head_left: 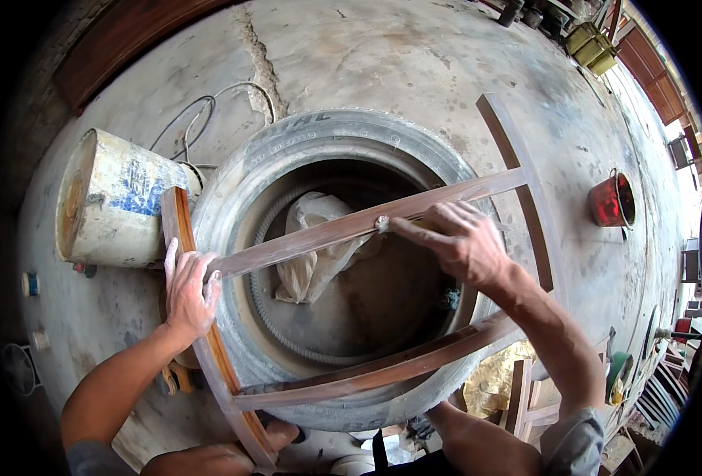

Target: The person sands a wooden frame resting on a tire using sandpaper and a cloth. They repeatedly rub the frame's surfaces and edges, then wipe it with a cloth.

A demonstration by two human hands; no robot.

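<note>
A reddish-brown wooden frame, dusted whitish, lies across a big grey tyre. It has two long side pieces joined by two crossbars. My left hand grips the left side piece where the upper crossbar meets it, fingers over the wood and thumb at the joint. My right hand is at the right half of that crossbar, index finger stretched along it and other fingers curled. A small whitish lump sits at its fingertip, against the crossbar's edge. What the curled fingers hold is mostly hidden. White powder coats both hands.
Inside the tyre lies a crumpled whitish plastic bag. A stained white bucket is tipped over at the left, near a grey cable. A red pail stands at the right. More wooden pieces are at the lower right.
</note>
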